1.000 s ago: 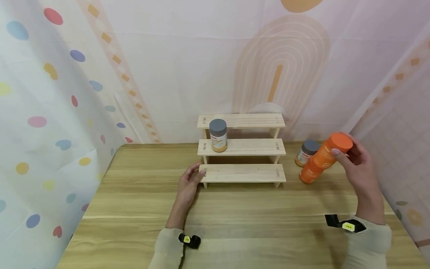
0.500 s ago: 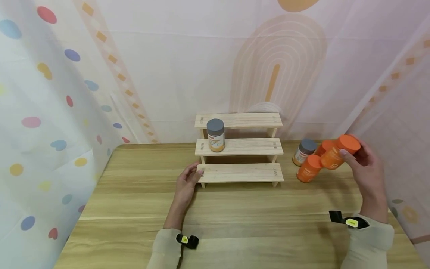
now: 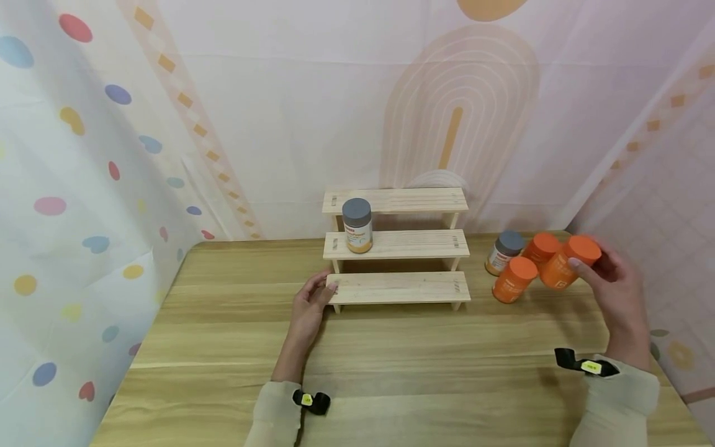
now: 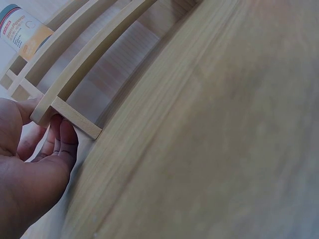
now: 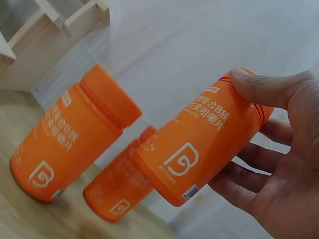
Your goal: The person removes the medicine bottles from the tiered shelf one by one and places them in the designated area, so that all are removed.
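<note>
My right hand (image 3: 622, 292) grips an orange supplement bottle (image 3: 561, 270) near its lid, at the right of the table. In the right wrist view this bottle (image 5: 194, 137) tilts, with the thumb at its cap and the fingers curled behind. Two more orange bottles stand beside it, a front one (image 3: 512, 284) and a rear one (image 3: 540, 248). My left hand (image 3: 307, 307) holds the left end of the lowest step of a three-step wooden display riser (image 3: 399, 287). The left wrist view has that hand's (image 4: 35, 184) thumb above the board and its fingers curled underneath.
A grey-lidded jar (image 3: 358, 228) stands on the left of the riser's middle step. A similar jar (image 3: 503, 253) is on the wooden table (image 3: 391, 372), just left of the orange bottles. A patterned curtain (image 3: 290, 124) hangs behind the table.
My right hand has moved the held bottle rightward and down, away from the front orange bottle, bringing the rear one into view. My left hand stays at the riser; the head view shifts slightly.
</note>
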Demonstrator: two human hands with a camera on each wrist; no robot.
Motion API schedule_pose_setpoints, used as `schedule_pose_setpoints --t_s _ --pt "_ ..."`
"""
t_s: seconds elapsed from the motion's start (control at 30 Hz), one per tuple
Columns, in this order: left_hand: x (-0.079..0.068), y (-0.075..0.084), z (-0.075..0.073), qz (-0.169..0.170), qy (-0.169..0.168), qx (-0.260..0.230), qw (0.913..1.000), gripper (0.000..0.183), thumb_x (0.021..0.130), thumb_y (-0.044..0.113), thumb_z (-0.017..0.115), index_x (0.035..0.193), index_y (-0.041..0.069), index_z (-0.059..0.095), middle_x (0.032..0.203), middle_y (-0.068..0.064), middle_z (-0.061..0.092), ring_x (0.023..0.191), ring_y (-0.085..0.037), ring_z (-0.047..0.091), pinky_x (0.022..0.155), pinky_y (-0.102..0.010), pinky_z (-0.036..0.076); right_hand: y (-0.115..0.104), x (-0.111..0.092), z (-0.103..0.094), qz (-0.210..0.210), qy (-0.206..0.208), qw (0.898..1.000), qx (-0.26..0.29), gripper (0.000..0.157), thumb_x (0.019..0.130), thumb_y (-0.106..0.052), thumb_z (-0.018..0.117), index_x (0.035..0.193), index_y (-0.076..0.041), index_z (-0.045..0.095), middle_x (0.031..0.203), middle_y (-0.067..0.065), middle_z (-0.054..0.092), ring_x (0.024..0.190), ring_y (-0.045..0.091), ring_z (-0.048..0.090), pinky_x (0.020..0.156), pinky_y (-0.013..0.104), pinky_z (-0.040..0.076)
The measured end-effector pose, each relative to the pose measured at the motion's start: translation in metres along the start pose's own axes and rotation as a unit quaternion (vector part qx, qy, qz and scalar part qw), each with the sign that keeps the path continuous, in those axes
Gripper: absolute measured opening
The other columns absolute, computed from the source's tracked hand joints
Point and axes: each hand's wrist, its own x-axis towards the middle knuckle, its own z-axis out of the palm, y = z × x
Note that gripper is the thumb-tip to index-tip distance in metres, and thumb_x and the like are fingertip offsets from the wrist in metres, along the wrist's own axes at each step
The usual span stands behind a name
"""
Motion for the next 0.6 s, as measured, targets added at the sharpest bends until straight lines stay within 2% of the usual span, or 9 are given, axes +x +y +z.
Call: schedule_pose_setpoints --t_s 0.17,0.37,0.6 --pt "0.001 0.000 0.001 -0.001 0.003 -0.002 1.0000 0.044 0.101 0.018 0.068 0.142 0.011 0.058 0.130 -0.004 0.053 0.126 -0.016 0.054 0.094 -0.013 0.051 0.012 0.000 -0.008 0.029 -0.023 0.999 -0.006 0.054 0.094 -0.001 0.071 0.145 -0.015 0.058 0.118 -0.019 0.065 0.104 -0.005 0.058 0.082 0.003 0.048" --pt "0.000 0.000 0.002 0.000 0.010 0.000 0.9999 0.044 0.100 0.019 0.069 0.142 0.011 0.059 0.129 -0.003 0.054 0.126 -0.016 0.055 0.093 -0.012 0.051 0.030 0.001 -0.010 0.012 -0.052 0.998 0.031 0.048 0.093 0.007 0.069 0.137 -0.011 0.062 0.113 -0.015 0.069 0.101 -0.003 0.063 0.083 0.005 0.051" --pt "-0.002 0.002 0.001 0.000 0.009 0.001 1.0000 0.042 0.101 0.018 0.068 0.141 0.012 0.059 0.131 -0.005 0.054 0.126 -0.017 0.055 0.093 -0.013 0.051 0.047 0.000 -0.018 0.041 -0.069 0.997 -0.002 0.051 0.094 0.002 0.070 0.142 -0.013 0.058 0.120 -0.018 0.064 0.105 -0.004 0.059 0.084 0.004 0.048"
